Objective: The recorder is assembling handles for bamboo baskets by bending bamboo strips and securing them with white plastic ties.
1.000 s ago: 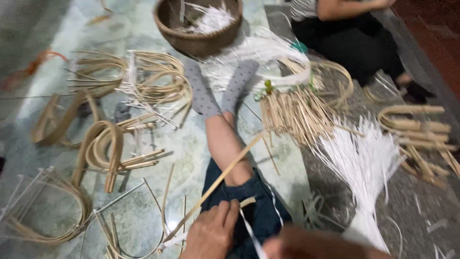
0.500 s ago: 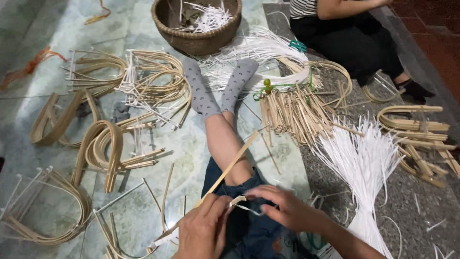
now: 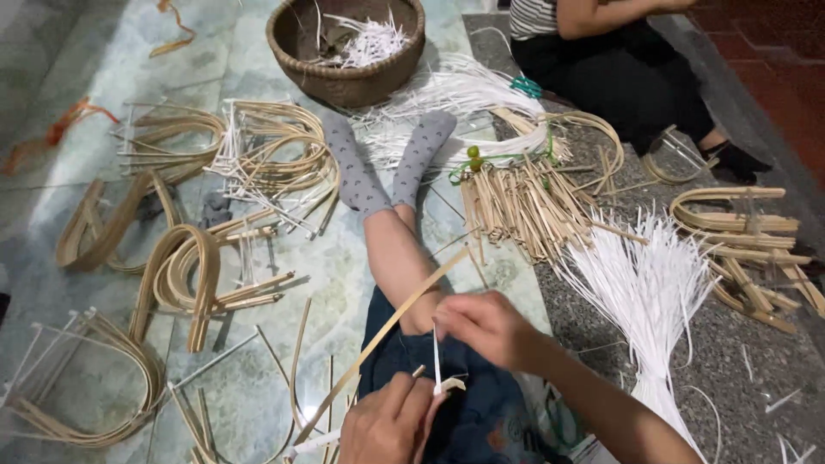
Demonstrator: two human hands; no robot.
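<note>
Hands first, since they are nearest: your left hand [image 3: 388, 423] is gripping the near end of a long bamboo strip [image 3: 387, 335] low over your lap, and your right hand [image 3: 486, 326] is pinching a thin white strand [image 3: 436, 361] upright just above that same spot. Both are closed on what they are holding, and strip and strand are meeting between them. The strip is running away from you across your dark shorts and bare leg toward the floor.

Judging from what is lying around, the work is looking partly done. On the floor to your left, bent bamboo hoops [image 3: 185, 275] are sitting in several loose piles, curved and bundled. Plenty of raw stock is waiting: a fan of white strands [image 3: 644, 292] is spreading on the grey stone to your right, and a bundle of short bamboo sticks [image 3: 516, 202] is lying just beyond your knees, beside your grey socks [image 3: 387, 163].

Farther off, a round woven basket [image 3: 344, 73] is standing past your feet, holding a small tangle of white offcuts and a few darker scraps, well under full. Another person [image 3: 619, 60] is sitting at the far right, with more curved bamboo pieces [image 3: 739, 232] lying near them.
</note>
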